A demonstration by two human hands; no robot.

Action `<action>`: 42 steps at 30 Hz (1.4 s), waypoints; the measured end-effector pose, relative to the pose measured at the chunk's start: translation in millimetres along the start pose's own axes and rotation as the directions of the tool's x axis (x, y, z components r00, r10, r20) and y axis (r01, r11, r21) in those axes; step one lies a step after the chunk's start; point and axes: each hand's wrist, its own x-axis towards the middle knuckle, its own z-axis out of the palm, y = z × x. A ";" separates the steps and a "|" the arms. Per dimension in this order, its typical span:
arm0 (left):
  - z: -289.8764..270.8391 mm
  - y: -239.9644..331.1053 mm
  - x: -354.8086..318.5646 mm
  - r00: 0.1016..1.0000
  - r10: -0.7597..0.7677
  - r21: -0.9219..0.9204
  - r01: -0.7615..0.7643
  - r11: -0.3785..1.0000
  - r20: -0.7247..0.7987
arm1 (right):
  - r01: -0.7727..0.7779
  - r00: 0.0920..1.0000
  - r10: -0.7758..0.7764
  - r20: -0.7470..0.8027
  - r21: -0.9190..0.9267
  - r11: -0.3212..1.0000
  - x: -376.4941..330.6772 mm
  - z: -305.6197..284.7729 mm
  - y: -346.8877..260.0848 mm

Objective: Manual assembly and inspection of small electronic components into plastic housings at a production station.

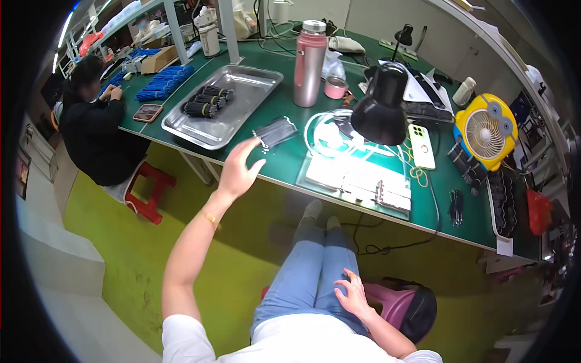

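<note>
My left hand [239, 172] is hovering at the near edge of the green tabletop [281, 164], its fingers extended and the thumb standing apart, with nothing visibly held between them. The fingertips are meeting, or almost meeting, the near left end of a flat bundle of thin black strips with small silvery tips [275, 132]; I cannot tell whether they are touching. This bundle is lying right of the shallow rectangular metal tray [242, 115], in which thicker black bundles [209, 101] are resting toward the far left. My right hand [353, 292] is hanging above my right thigh, fingers loosely spread and apparently empty.

Principal hazards, as I am judging them: the silvery tips are pointing toward the table's near edge, so a careless sweep of my fingers could be fanning the strips apart or sending some to the floor. A one-sided pinch could be leaving outer strips behind, since no band is showing around them. To the right, loose white cable loops [311, 136] are lying close by; a wide movement could be snagging them and disturbing the black dome-shaped lamp [382, 103].
</note>
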 end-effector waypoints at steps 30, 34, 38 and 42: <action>18.4 35.9 -46.1 0.822 -0.537 -0.275 0.480 0.833 -0.189 | 0.809 0.588 -0.771 0.243 -0.175 0.562 285.1 -93.6 -212.0; 19.5 26.5 -48.6 0.679 -0.497 -0.827 0.538 -0.163 0.540 | 0.864 0.501 -0.827 0.255 -0.099 0.493 277.6 -101.7 -200.4; 16.5 38.4 -31.0 0.697 -0.013 -0.623 0.632 -0.460 0.717 | 0.855 0.510 -0.796 0.325 -0.090 0.511 259.4 -107.3 -206.4; 33.6 31.6 -33.6 0.706 -0.023 -0.654 0.642 -0.399 0.707 | 0.835 0.536 -0.761 0.365 -0.095 0.542 251.0 -100.9 -205.2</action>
